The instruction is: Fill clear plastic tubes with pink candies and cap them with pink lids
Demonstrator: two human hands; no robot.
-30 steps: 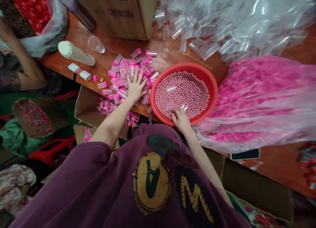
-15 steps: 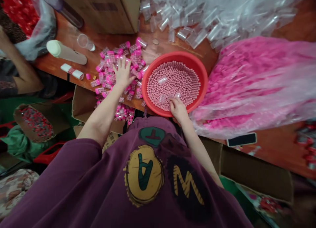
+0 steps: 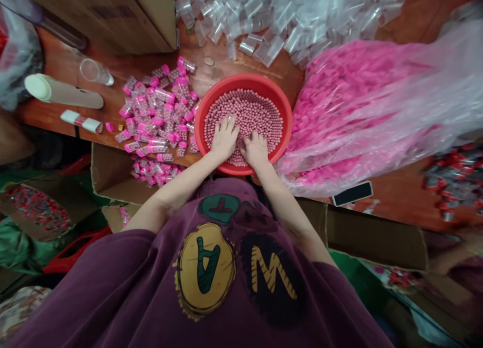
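Both in red basin (image 3: pixel 245 78), near side: left hand (image 3: pixel 224 137) flat, released on pink pellets (image 3: pixel 252 109); right hand (image 3: pixel 255 149) just beside, curled, grip unclear.

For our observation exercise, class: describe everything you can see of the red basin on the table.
The red basin is round, shallow and looks like plastic, with a smooth rim. It sits upright at the near edge of the wooden table and is filled with small pink beads. The person's left hand and right hand rest on the beads at its near side. A pile of pink-capped vials crowds its left side. A clear bag of pink pieces lies close on its right.
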